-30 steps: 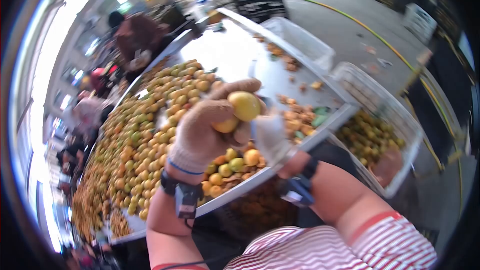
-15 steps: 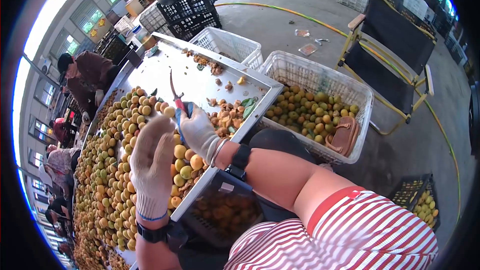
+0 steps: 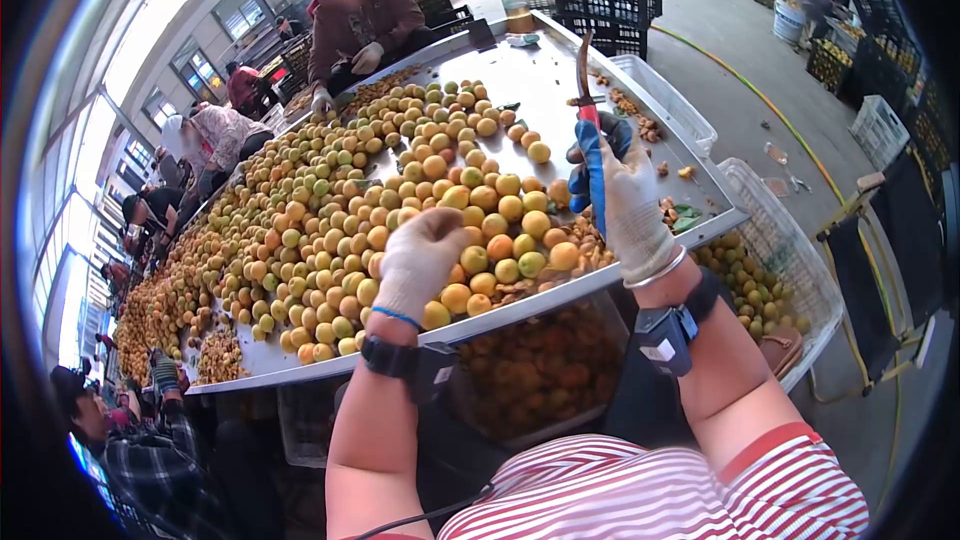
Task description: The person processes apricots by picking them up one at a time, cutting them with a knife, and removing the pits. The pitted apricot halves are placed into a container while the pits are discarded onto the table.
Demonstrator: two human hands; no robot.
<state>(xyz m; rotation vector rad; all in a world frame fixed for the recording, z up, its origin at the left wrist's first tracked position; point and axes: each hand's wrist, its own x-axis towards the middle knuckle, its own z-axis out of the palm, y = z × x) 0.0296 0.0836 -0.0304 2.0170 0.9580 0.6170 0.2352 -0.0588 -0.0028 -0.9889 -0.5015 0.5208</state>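
Observation:
My left hand (image 3: 422,258), in a white knit glove, is over the pile of yellow-orange fruit (image 3: 330,230), its fingers curled down at a fruit whose hold I cannot make out. My right hand (image 3: 620,190), in a white and blue glove, is closed around a red-handled knife (image 3: 585,90). The curved blade points up and away from me. The fruit lies heaped on the metal table (image 3: 690,155). Cut pieces (image 3: 590,248) lie near the table's front edge, below my right hand.
A person in a brown jacket (image 3: 365,15) sits across the table; others line its left side. White crates (image 3: 800,240) of fruit and a folding chair (image 3: 870,270) stand at the right. Black crates (image 3: 605,0) are stacked behind. A fruit-filled bin (image 3: 545,370) is below the table edge.
The view has swung left, showing more of the table and people. My left hand has gone from raised and spread to curled down at the fruit. The knife stays in my right hand.

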